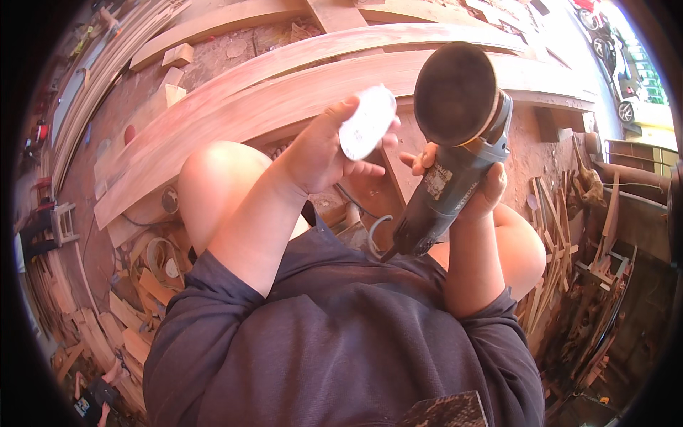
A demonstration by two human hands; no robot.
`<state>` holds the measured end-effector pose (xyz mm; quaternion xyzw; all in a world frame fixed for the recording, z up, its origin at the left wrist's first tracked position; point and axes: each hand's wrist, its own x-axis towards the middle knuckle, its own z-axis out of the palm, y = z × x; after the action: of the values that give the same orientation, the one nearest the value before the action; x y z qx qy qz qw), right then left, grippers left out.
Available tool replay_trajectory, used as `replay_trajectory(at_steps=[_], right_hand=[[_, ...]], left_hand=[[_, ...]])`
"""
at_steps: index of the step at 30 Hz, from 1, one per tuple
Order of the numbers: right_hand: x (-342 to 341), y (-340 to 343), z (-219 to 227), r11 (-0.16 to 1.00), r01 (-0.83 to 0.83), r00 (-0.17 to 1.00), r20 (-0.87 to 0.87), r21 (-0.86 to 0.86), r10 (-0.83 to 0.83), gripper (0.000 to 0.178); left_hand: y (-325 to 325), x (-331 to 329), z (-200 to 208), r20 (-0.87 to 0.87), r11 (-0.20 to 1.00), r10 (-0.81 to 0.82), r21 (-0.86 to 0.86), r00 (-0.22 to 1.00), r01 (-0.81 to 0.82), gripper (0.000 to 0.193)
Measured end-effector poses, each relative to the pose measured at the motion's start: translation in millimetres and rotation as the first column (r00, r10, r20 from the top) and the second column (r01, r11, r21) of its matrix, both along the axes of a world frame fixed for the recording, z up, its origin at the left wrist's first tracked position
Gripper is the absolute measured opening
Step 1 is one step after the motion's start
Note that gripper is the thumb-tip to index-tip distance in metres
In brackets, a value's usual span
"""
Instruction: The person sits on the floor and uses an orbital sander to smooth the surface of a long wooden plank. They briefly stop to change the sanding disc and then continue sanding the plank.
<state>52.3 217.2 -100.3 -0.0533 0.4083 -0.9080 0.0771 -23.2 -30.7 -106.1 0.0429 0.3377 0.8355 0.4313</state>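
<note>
1. Risk at the tool: the angle grinder [437, 196] leans across the centre toward 1 o'clock, its broad dark round pad [455, 94] raised and facing the viewer. Whether the motor runs cannot be told. If the switch were knocked while fingers were near the pad, skin could be scraped or cut.

2. Risk at the disc: the left grip [316, 149], near 11 o'clock, holds a white round disc [368, 122] between thumb and fingers. Held lightly at its edge, the disc could slip. If it were mounted off-centre, the tool would probably shake, or the disc could fly off.

3. Risk below: the right grip [487, 191], near 3 o'clock, is wrapped around the grinder's body. That one hand seems to carry the weight, so a loosened hold could drop the tool toward the bare right knee [523, 249]. A grey loop, apparently cord [374, 235], lies near the tool's tail and could snag.

4. Looks: the grinder is dark grey-green, with a worn pale label [439, 183] on its body and a greyer gear head toward 2 o'clock. The disc is thin, bright and tilted, just past 12 o'clock, near the pad but apart from it. Long reddish wooden boards [284, 99] stretch beyond, from 9 to 2 o'clock.
</note>
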Motion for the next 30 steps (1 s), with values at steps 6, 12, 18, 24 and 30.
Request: replay_trajectory(at_steps=[6,12,18,24,30], right_hand=[[9.2,-0.4,26.8,0.842,0.143,0.988,-0.019,0.521,-0.156,0.089],[22.4,-16.4,36.4,0.637,0.297,0.950,-0.287,0.712,-0.122,0.094],[20.7,-26.0,32.6,0.685,0.273,0.957,-0.263,0.676,-0.122,0.097],[7.1,-6.2,10.5,0.976,-0.079,0.984,0.172,0.204,0.044,0.095],[-9.2,-29.3,-21.8,0.958,-0.104,0.979,0.144,-0.268,0.147,0.083]], left_hand=[[-8.7,-1.1,16.1,0.013,0.937,0.182,0.301,0.983,-0.177,0.077],[-0.2,3.7,9.3,0.082,0.892,0.207,0.392,0.975,-0.223,0.066],[4.8,7.3,4.8,0.022,0.912,0.239,0.338,0.971,-0.232,0.067],[8.8,10.3,6.8,-0.770,0.782,0.403,0.009,0.494,-0.624,0.077],[17.9,10.2,25.2,-0.990,0.629,0.017,0.122,-0.143,-0.767,0.097]])
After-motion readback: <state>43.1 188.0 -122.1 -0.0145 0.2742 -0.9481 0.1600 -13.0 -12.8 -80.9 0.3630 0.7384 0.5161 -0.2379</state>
